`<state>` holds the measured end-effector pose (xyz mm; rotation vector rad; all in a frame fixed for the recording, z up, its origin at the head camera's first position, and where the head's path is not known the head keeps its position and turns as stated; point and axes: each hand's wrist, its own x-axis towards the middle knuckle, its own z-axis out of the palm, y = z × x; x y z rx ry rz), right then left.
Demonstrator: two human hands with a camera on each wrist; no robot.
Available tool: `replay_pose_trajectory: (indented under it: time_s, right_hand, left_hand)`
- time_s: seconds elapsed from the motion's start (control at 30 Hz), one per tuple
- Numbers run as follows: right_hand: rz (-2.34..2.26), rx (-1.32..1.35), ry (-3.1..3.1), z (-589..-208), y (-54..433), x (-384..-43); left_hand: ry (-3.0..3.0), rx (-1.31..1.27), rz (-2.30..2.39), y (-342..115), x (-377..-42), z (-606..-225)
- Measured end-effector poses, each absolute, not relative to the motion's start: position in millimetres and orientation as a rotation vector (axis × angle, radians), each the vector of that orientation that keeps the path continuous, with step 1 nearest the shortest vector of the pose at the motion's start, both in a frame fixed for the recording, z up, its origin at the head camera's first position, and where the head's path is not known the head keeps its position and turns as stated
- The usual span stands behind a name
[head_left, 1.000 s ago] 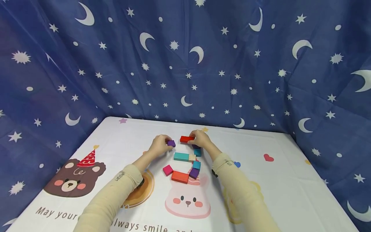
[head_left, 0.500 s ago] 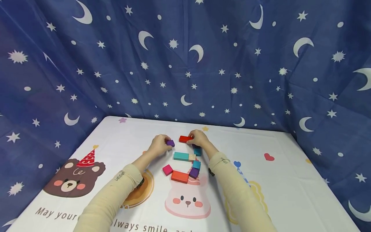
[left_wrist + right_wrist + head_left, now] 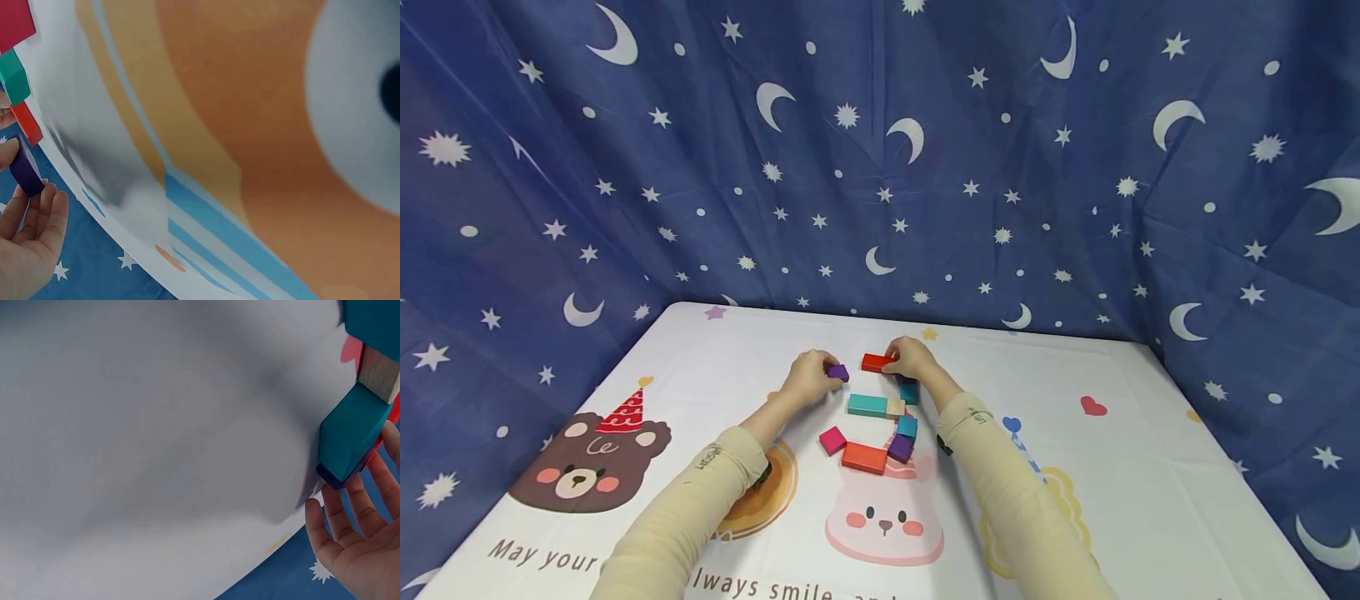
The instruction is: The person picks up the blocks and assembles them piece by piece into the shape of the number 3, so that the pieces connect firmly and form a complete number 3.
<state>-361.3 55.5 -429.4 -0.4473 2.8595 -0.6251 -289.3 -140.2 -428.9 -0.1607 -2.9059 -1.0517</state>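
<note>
My left hand [image 3: 808, 377] pinches a small purple block [image 3: 838, 372] between thumb and fingers; the left wrist view shows the thumb on one side of this purple block [image 3: 27, 169] and fingertips on the other. My right hand [image 3: 913, 360] grips the right end of a red rectangular block [image 3: 874, 363], covering that end. Just below that hand, a dark blue block [image 3: 908, 380] and a teal block [image 3: 909, 392] run down from the red one. In the right wrist view, fingers reach round behind the teal block [image 3: 353, 434]. A gap separates the purple block from the red block.
Nearer me, a turquoise block [image 3: 867, 406] adjoins a plain wooden block [image 3: 896, 407]. Below lie a light blue block [image 3: 907, 427], another purple block [image 3: 901, 447], an orange-red block [image 3: 864, 458] and a pink block [image 3: 832, 440]. A starry curtain [image 3: 880, 167] stands behind the table.
My right hand and forearm have shifted slightly left, with the red block moving a little left too. The left hand keeps its hold on the purple block, almost still.
</note>
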Motion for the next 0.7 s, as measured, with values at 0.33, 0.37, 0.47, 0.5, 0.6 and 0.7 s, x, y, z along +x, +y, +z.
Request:
replay_pose_trajectory:
  time_s: [0.33, 0.37, 0.47, 0.5, 0.6, 0.7]
  right_hand:
    - [-0.629, -0.436, 2.871, -430.1, 54.8, -360.3]
    - [-0.63, -0.433, 2.872, -430.2, 54.8, -360.3]
    - [-0.625, -0.426, 2.877, -430.3, 54.8, -360.2]
    - [-0.625, -0.428, 2.877, -430.3, 54.9, -360.0]
    - [-0.625, -0.442, 2.876, -429.7, 54.7, -359.3]
    - [-0.631, -0.448, 2.88, -429.1, 54.3, -358.5]
  left_hand:
    - [-2.892, -0.157, -1.032, -139.3, -289.2, -431.7]
    - [-2.891, -0.157, -1.028, -139.0, -289.8, -432.2]
    - [-2.892, -0.156, -1.015, -137.9, -292.0, -433.0]
    - [-2.892, -0.16, -1.004, -137.7, -292.7, -433.1]
    - [-2.902, -0.157, -0.971, -136.8, -294.8, -432.5]
    - [-2.916, -0.156, -0.941, -135.6, -297.1, -431.8]
